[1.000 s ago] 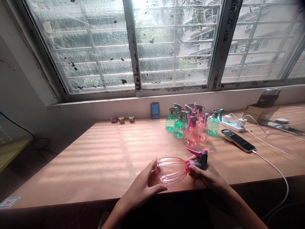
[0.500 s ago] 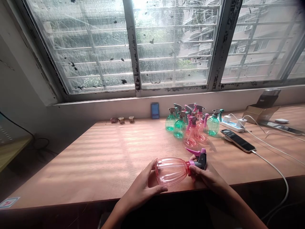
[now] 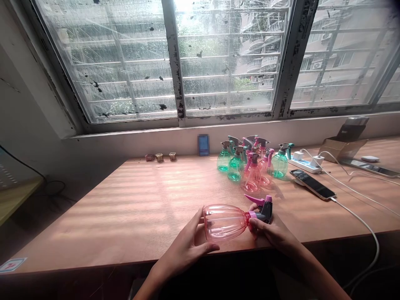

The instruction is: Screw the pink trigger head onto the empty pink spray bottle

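Evidently the work has settled on one pink spray bottle (image 3: 223,223), lying sideways between two hands just above the near edge of the counter (image 3: 109,216). I'd judge the step to be handling the joint where bottle meets sprayer; whether it's being tightened, loosened or merely steadied, I can't tell from where I stand. Any turn at that joint would call for a firm hold on the base and a sure pinch at the pink collar (image 3: 251,214).

The left hand (image 3: 189,239) is half open, curved around the base, its thumb stretched along the near side and its fingers reaching up the end. The right hand (image 3: 270,227) is closed more tightly, thumb in front of the neck and fingers going behind, where some are hidden from me. Above its grip, the dark spray head (image 3: 266,209) points up, with the pink trigger (image 3: 253,200) slanting back over the bottle's shoulder. Both forearms come up from below and angle inward.

Beyond, well within reach, upright pink bottles (image 3: 250,182) and green bottles (image 3: 279,165) stand bunched together, with a phone (image 3: 314,184) lying to their right.
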`<state>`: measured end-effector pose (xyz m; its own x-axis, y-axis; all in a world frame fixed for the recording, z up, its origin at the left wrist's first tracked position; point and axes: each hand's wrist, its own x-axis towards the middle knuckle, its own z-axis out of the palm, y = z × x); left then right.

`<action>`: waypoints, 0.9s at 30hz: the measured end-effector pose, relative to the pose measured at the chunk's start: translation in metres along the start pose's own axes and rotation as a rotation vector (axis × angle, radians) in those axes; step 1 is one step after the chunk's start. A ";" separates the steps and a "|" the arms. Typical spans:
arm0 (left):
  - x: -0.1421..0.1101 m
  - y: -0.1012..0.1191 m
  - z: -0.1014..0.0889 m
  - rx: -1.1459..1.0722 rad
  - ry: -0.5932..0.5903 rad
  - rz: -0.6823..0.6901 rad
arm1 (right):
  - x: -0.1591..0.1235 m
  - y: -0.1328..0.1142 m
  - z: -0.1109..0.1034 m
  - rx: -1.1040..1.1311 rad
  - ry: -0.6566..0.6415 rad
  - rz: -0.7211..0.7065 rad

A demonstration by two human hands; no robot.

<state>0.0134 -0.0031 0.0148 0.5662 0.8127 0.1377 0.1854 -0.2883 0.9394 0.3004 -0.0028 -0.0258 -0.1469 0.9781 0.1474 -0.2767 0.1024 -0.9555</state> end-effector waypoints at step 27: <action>-0.001 -0.014 -0.001 0.264 0.048 0.038 | 0.000 0.002 -0.004 -0.069 -0.065 -0.035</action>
<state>0.0093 0.0008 0.0023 0.5389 0.8202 0.1921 0.3711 -0.4358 0.8200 0.3036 -0.0014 -0.0289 -0.2001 0.9601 0.1954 -0.2175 0.1509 -0.9643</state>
